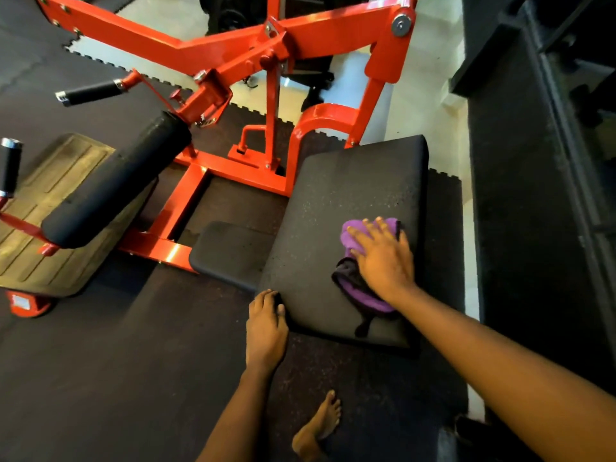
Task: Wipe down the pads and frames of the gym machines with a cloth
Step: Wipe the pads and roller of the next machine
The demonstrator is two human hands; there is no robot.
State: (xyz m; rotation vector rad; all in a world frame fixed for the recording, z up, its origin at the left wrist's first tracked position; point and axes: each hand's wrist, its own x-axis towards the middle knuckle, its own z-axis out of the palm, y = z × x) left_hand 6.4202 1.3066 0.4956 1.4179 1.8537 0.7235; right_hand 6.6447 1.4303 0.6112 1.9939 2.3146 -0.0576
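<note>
Pressing the purple cloth [365, 296] onto the pad [333, 201], your right hand [383, 258] lies flat; your left hand [266, 325] grips its near corner.

Our right hand [383, 258] presses flat, fingers spread, on the cloth [365, 299] atop the pad [350, 195]; our left hand [266, 325] grips the pad's near left corner, both arms outstretched.

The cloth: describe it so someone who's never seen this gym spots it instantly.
Find the red machine frame; in front of it lies the large black pad. On its right half the cloth is bunched under the right hand. It alone is purple amid black and red.
</note>
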